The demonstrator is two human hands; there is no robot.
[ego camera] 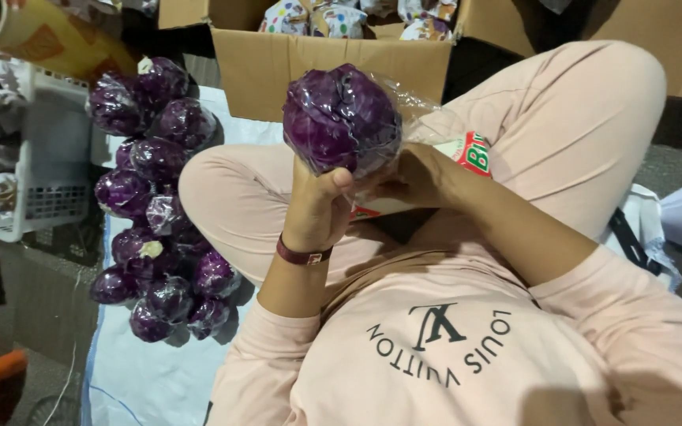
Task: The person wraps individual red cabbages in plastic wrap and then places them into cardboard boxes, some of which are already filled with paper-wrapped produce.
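A purple cabbage [342, 118], wrapped in clear film, is held up at the centre, above the lap. It is gripped from below by the left hand [317, 209], the fingers closed around its base. The right hand [404, 180] is pressed against its lower side at 4 o'clock; whether it is closed cannot be told. Just beside this hand, a red, green and white label [474, 155] is seen on a package. At 9 o'clock a pile of wrapped purple cabbages [158, 197] lies on a white sheet [144, 379]. Further at 9 o'clock a white plastic basket [41, 201] is placed. At 12 o'clock an open cardboard box [278, 63] is filled with dotted packages [333, 20]. At 11 o'clock a yellow film roll [41, 35] is seen.
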